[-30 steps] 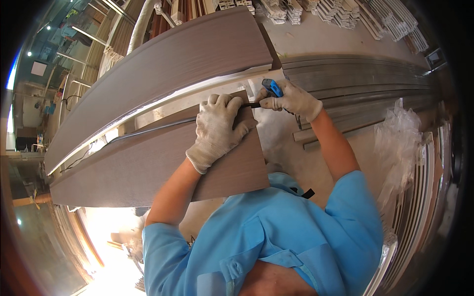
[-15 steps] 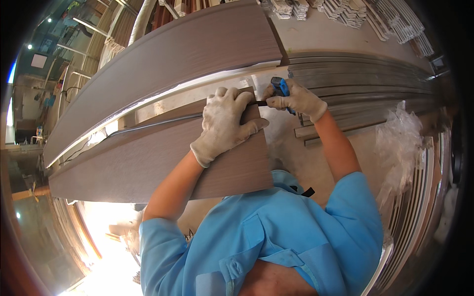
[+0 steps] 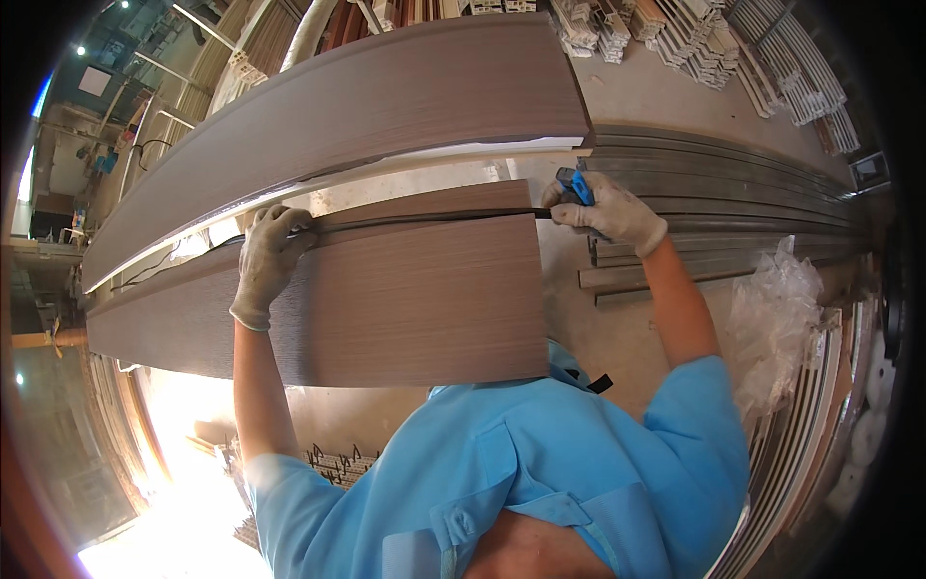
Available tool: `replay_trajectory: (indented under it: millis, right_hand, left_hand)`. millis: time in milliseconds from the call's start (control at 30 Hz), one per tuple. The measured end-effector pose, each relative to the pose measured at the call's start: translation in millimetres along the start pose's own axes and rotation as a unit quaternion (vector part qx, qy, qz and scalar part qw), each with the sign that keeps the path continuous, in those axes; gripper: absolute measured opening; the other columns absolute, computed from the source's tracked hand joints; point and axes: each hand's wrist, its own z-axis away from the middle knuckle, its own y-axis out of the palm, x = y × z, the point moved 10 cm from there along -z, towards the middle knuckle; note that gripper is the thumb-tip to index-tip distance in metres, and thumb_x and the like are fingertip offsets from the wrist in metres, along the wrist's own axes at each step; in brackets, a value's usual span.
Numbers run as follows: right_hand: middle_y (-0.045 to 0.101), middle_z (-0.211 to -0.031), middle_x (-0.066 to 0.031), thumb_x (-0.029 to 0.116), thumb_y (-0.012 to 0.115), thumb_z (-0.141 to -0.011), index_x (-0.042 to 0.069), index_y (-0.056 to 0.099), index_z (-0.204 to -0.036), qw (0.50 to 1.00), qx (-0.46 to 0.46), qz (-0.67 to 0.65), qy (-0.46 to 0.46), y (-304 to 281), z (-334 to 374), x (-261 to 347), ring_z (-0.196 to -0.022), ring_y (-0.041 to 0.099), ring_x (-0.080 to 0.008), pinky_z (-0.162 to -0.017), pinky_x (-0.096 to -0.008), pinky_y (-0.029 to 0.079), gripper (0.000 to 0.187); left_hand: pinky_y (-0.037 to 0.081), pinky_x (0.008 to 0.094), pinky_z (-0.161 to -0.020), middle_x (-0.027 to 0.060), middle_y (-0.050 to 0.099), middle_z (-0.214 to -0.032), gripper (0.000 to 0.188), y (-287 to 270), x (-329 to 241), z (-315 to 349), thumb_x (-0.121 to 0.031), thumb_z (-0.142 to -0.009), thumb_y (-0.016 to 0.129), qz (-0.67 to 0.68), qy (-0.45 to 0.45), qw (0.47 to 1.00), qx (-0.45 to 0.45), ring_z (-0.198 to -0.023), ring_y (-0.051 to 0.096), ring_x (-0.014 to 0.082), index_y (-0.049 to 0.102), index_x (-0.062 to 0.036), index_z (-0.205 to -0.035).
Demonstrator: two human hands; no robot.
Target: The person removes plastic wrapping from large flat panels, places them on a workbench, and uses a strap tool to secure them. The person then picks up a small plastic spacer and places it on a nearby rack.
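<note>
A long brown wood-grain board (image 3: 424, 299) lies in front of me, with a thin black strip (image 3: 434, 218) running along its far side. My left hand (image 3: 268, 265), in a pale work glove, is closed on the strip well to the left. The fingertips there are partly hidden. My right hand (image 3: 617, 214), gloved too, is just past the board's right end. It grips a blue and black hand tool (image 3: 577, 185), whose blade or tip I cannot make out. The strip's right end reaches the fingers of this hand.
A second brown board (image 3: 386, 96) with a white lower edge lies beyond the first, a gap between them. Dark metal bars (image 3: 714, 183) are stacked at right, near crumpled clear plastic (image 3: 776, 314). Pale profile bundles (image 3: 675, 39) lie at the far right.
My left hand has slid left along the board from near its right end. More of the strip shows between my hands. The right hand, still with the tool, has shifted slightly right in the picture.
</note>
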Motion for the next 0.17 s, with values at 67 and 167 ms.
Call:
replay_trajectory:
  millis: [67,167]
  right_hand:
    - [0.057,-0.086,-0.001,0.035,0.071,-0.091,0.003,0.059,-0.117,0.998,-0.034,0.051,-0.011,-12.8,3.8,16.1,-0.072,0.054,-0.0084,-0.065,-0.0241,0.047,0.043]
    - [0.056,-0.09,-0.0054,0.056,0.063,-0.091,0.008,0.056,-0.13,0.995,-0.049,0.054,-0.075,-24.0,4.4,45.2,-0.091,0.057,-0.0154,-0.087,-0.0204,0.047,0.063]
  left_hand:
    - [0.046,0.0389,-0.089,0.0068,0.066,-0.099,0.016,-0.8,16.3,3.7,-0.014,-0.085,0.071,0.004,-0.025,1.0,-0.008,-0.101,0.059,0.0269,0.069,-0.0092,-0.1]
    - [0.045,0.0374,-0.088,0.0061,0.064,-0.093,0.013,-3.6,21.9,10.6,-0.007,-0.084,0.069,0.096,-0.024,0.994,-0.049,-0.099,0.056,0.024,0.067,-0.0057,-0.097]
